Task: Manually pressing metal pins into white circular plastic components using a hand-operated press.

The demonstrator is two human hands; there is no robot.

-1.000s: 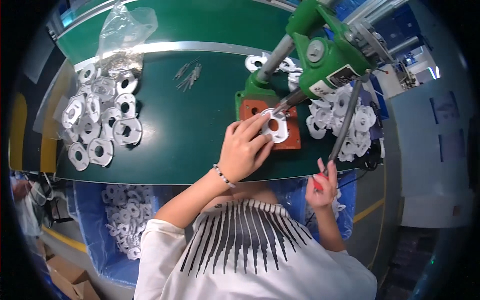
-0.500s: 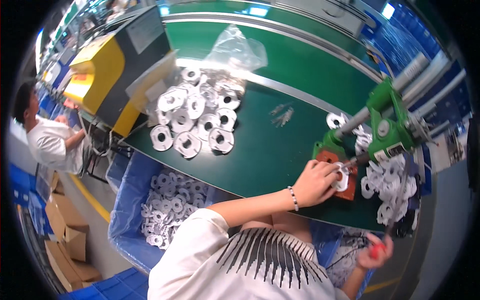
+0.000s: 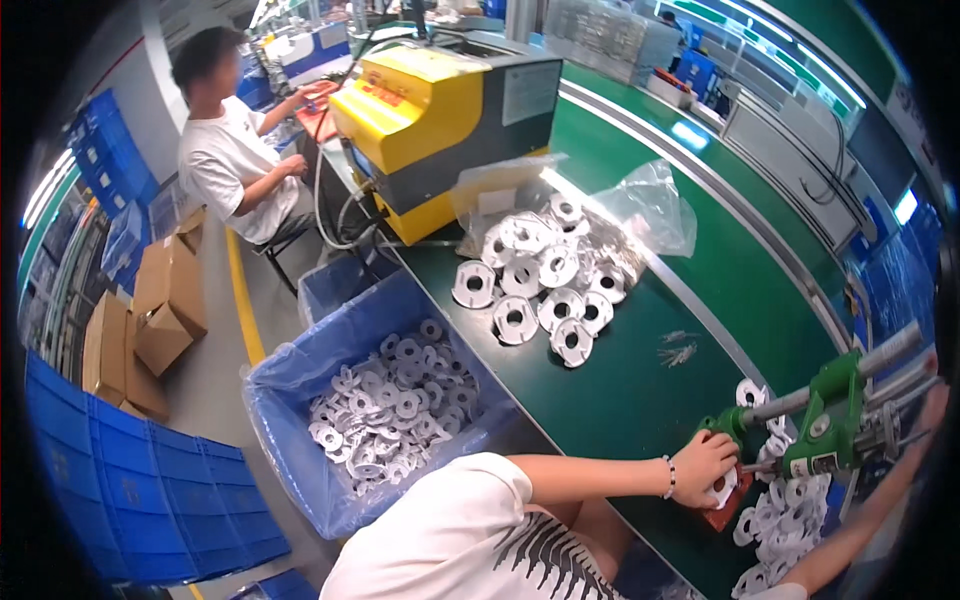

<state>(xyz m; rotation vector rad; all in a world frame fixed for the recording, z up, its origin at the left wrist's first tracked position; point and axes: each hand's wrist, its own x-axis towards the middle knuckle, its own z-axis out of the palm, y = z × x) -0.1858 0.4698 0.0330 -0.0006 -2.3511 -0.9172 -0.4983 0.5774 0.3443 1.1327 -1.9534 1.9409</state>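
My left hand (image 3: pixel 703 470), with a beaded bracelet at the wrist, has its fingers bent over a white plastic ring (image 3: pixel 721 488). It holds that ring against a red-brown block (image 3: pixel 738 505) at the foot of a green hand press (image 3: pixel 822 412). The hand covers part of the ring. My right arm stretches up along the right side of the press, and my right hand (image 3: pixel 934 408) is at the dim right rim of the view. Blur there hides its fingers; a bit of red shows beside it.
White rings (image 3: pixel 785 520) lie heaped beside the press, and another pile (image 3: pixel 540 265) sits farther left by a clear bag (image 3: pixel 655 205). A blue-lined bin (image 3: pixel 280 400) of rings stands left of the green table (image 3: pixel 590 400). Beyond is a yellow-black machine (image 3: pixel 430 120) with a seated person (image 3: pixel 235 150).
The view has swung left. My right hand has gone from low by the table's near edge, where it held a red knob, up to the right rim. My left hand stays at the block.
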